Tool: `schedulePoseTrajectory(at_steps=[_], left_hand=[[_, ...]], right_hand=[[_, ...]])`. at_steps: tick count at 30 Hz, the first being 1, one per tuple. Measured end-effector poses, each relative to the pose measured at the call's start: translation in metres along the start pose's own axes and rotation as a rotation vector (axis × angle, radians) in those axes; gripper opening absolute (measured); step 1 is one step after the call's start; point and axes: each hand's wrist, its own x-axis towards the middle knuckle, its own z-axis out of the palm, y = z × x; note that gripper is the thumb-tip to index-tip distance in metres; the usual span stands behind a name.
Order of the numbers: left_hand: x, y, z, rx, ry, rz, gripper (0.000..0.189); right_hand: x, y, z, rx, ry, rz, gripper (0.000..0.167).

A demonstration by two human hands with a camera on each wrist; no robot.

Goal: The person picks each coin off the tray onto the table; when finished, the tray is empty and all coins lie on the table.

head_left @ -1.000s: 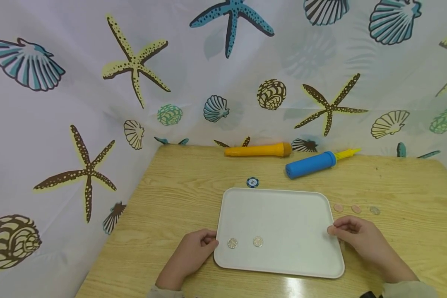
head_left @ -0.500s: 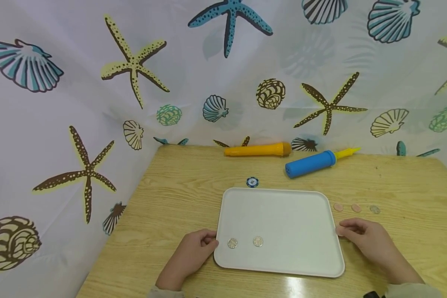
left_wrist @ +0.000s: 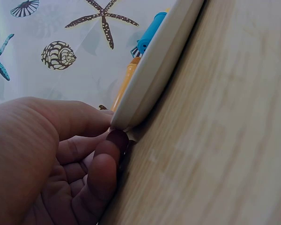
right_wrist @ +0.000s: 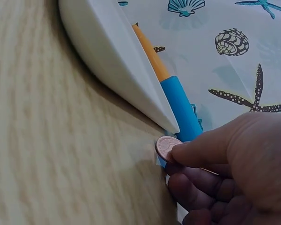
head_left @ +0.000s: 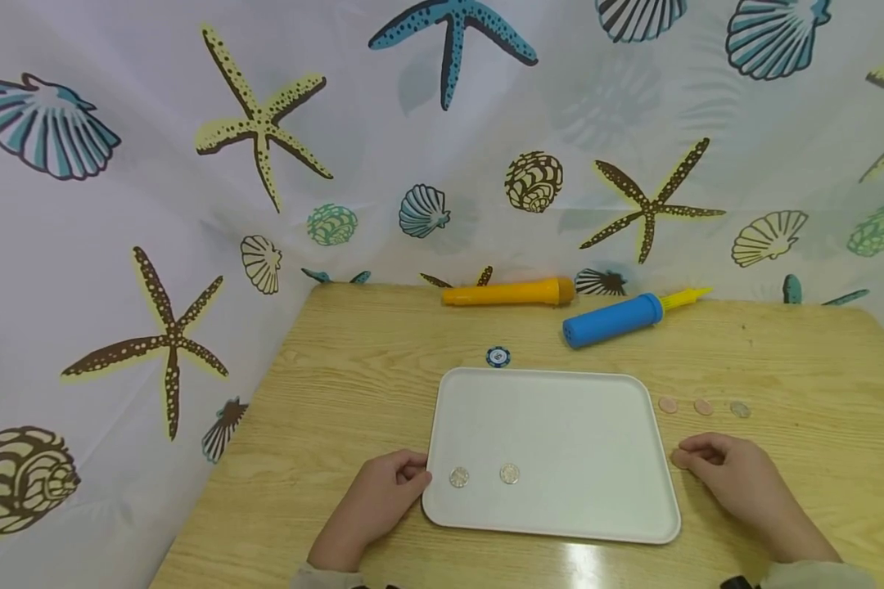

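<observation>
A shallow white tray (head_left: 560, 433) lies on the wooden table, two silvery coins on its left part, a left coin (head_left: 459, 477) and a right coin (head_left: 510, 474). My left hand (head_left: 383, 497) pinches the tray's left rim, thumb above and curled fingers below, as the left wrist view shows. Just outside the tray's right rim, my right hand (head_left: 740, 478) pinches a copper coin (right_wrist: 166, 147) between thumb and fingers. Beyond that hand lie two copper coins, one nearer the tray (head_left: 667, 405) and another (head_left: 703, 406), plus a silvery coin (head_left: 740, 409), in a row.
Behind the tray sits a blue-and-white poker chip (head_left: 498, 357). Farther back are an orange microphone-shaped object (head_left: 508, 292) and a blue hand pump with a yellow nozzle (head_left: 619, 318). A white curtain (head_left: 383, 147) with starfish and shells rises along the table's back and left.
My right hand has drawn back to the right with the copper coin, from over the tray's right rim to just outside it. The left hand stays at the left rim.
</observation>
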Motion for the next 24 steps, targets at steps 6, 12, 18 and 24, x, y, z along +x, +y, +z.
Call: schedulePoseTrajectory(at_steps=[6, 12, 18, 24], left_hand=[[-0.0008, 0.0015, -0.0008, -0.009, 0.000, 0.002, 0.028], [-0.0015, 0.0025, -0.0010, -0.011, 0.000, 0.003, 0.028], [-0.0004, 0.0023, -0.0012, -0.008, 0.003, 0.005, 0.027], [-0.0008, 0.0013, -0.0005, 0.001, 0.004, 0.010, 0.027]], right_hand=[[0.0022, -0.0014, 0.0026, -0.021, 0.023, -0.037, 0.034], [0.0046, -0.0022, 0.0033, -0.044, 0.015, -0.036, 0.032], [0.0069, -0.0026, 0.0026, -0.070, 0.004, -0.025, 0.031], [0.0063, -0.0028, 0.0030, -0.074, 0.009, -0.030, 0.028]])
